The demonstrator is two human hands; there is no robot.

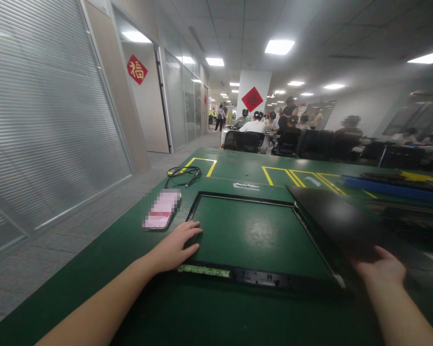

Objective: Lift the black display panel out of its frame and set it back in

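A thin rectangular black frame point(274, 278) lies on the green tabletop, with a strip of green circuit board point(205, 271) along its near bar. My left hand point(175, 247) rests over the frame's left bar, fingers stretched out and thumb apart. To the right, a dark flat panel point(328, 216) is tilted beside the frame and overlaps its right side. My right hand point(382, 269) grips this panel at its near edge, thumb on the upper face. The other fingers are mostly hidden in shadow.
A phone point(162, 209) and a coiled black cable point(184, 175) lie left of the frame. Yellow tape outlines point(202, 159) mark the far tabletop point(234, 161). At right sits a blue tray point(393, 188) with dark parts. Several people sit at tables beyond, behind office chairs point(241, 141).
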